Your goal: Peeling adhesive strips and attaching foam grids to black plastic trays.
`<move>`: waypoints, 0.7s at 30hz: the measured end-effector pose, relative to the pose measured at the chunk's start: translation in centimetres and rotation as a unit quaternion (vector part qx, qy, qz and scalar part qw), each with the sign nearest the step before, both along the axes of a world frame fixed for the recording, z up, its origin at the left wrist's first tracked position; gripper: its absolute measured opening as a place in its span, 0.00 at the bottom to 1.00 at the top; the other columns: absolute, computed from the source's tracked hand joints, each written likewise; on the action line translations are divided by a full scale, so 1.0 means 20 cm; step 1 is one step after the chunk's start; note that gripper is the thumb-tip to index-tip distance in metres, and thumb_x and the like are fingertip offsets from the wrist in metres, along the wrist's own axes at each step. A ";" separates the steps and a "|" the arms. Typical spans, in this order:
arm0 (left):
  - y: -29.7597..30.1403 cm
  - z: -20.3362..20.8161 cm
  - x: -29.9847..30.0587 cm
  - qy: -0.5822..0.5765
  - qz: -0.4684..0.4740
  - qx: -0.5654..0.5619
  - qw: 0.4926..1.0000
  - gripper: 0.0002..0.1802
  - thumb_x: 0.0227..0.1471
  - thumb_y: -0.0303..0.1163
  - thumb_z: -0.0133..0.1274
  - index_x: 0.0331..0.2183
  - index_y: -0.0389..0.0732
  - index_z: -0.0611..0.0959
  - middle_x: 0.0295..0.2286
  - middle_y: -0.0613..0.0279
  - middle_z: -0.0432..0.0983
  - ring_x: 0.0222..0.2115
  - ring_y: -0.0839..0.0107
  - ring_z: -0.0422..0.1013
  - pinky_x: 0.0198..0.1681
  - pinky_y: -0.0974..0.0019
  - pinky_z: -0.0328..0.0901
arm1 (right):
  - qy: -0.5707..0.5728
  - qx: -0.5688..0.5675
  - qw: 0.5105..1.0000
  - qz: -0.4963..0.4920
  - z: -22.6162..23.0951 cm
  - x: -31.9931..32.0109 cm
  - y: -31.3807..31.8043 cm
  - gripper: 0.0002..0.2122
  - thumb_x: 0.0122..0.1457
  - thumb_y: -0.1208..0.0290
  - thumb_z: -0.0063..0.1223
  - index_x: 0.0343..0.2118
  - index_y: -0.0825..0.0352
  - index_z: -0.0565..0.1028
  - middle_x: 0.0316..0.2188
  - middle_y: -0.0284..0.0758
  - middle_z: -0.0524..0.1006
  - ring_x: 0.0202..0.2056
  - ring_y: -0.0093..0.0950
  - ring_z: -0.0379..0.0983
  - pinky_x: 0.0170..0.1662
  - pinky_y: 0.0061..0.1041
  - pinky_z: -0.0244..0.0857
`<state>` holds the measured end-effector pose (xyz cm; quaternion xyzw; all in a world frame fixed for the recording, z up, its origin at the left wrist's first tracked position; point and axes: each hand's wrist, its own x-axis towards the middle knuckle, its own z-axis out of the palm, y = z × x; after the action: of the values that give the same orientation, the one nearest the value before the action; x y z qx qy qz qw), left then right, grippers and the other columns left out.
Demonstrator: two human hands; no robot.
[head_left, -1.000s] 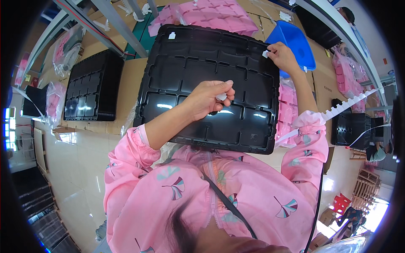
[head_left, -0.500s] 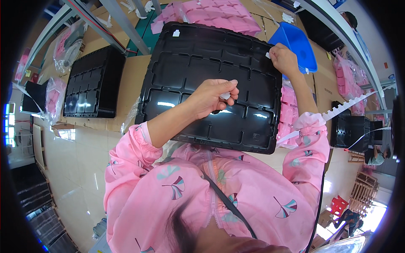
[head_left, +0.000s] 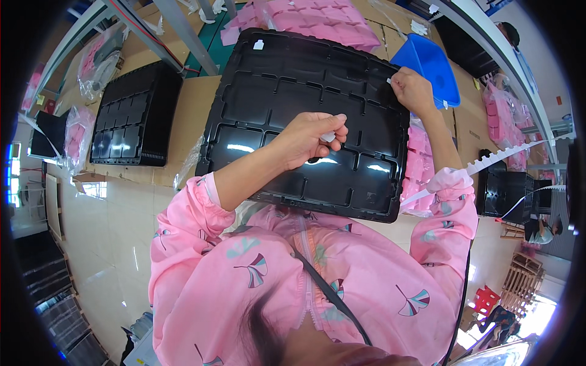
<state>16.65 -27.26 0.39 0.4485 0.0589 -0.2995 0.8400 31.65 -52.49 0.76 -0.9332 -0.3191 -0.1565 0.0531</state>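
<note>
A large black plastic tray (head_left: pixel 293 91) with moulded compartments lies before me, tilted in view. Over its middle, my left hand (head_left: pixel 311 139) is closed, with a small white label (head_left: pixel 328 136) between its fingers. My right hand (head_left: pixel 415 90) is at the tray's far right corner, its fingers pinched together. A scrap of white (head_left: pixel 389 80) shows beside those fingertips, apparently another label; whether it is held or stuck to the tray is unclear. Near the far left corner, one more white label (head_left: pixel 259 44) sits on the tray.
Right of the tray stands a blue bin (head_left: pixel 428 64). Pink moulded trays (head_left: pixel 320 21) lie behind, and more pink trays (head_left: pixel 417 165) under the right edge. At left is a stack of black trays (head_left: pixel 135 116). Metal posts (head_left: pixel 186 36) rise behind; a white notched strip (head_left: pixel 500 157) hangs at right.
The view has shifted very slightly. Both hands keep nearly the same places and grips over the tray.
</note>
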 end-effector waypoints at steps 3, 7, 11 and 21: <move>0.00 0.00 0.00 -0.002 -0.002 0.003 1.000 0.13 0.51 0.39 0.52 0.26 0.37 0.77 0.23 0.63 0.72 0.20 0.79 0.67 0.17 0.80 0.59 | -0.025 -0.022 0.999 -0.002 -0.01 0.00 0.00 0.04 0.46 0.73 0.49 0.19 0.65 0.73 0.23 0.35 0.71 0.29 0.36 0.71 0.30 0.34 0.65; 0.00 0.01 0.00 -0.001 0.003 0.005 1.000 0.13 0.51 0.38 0.52 0.26 0.37 0.77 0.23 0.63 0.72 0.20 0.79 0.67 0.17 0.80 0.59 | -0.010 -0.011 0.999 0.042 0.02 -0.04 0.00 0.04 0.47 0.72 0.49 0.20 0.65 0.73 0.22 0.35 0.71 0.29 0.36 0.71 0.30 0.33 0.65; 0.00 0.01 -0.01 -0.002 0.004 -0.001 1.000 0.13 0.51 0.38 0.52 0.26 0.37 0.77 0.23 0.63 0.72 0.20 0.79 0.67 0.17 0.80 0.59 | 0.012 -0.007 1.000 -0.006 0.01 -0.01 0.01 0.05 0.48 0.72 0.48 0.21 0.65 0.73 0.23 0.36 0.71 0.30 0.36 0.70 0.31 0.34 0.64; 0.01 0.02 -0.01 -0.006 -0.006 -0.001 1.000 0.13 0.51 0.38 0.51 0.26 0.37 0.77 0.23 0.63 0.71 0.20 0.79 0.67 0.17 0.80 0.58 | 0.090 -0.042 0.993 -0.068 0.01 0.13 0.01 0.06 0.50 0.72 0.44 0.25 0.65 0.74 0.29 0.40 0.73 0.35 0.40 0.70 0.38 0.36 0.63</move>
<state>16.43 -27.14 0.80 0.4495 0.0510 -0.3019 0.8391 34.23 -52.29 0.96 -0.9644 -0.2551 -0.0619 0.0319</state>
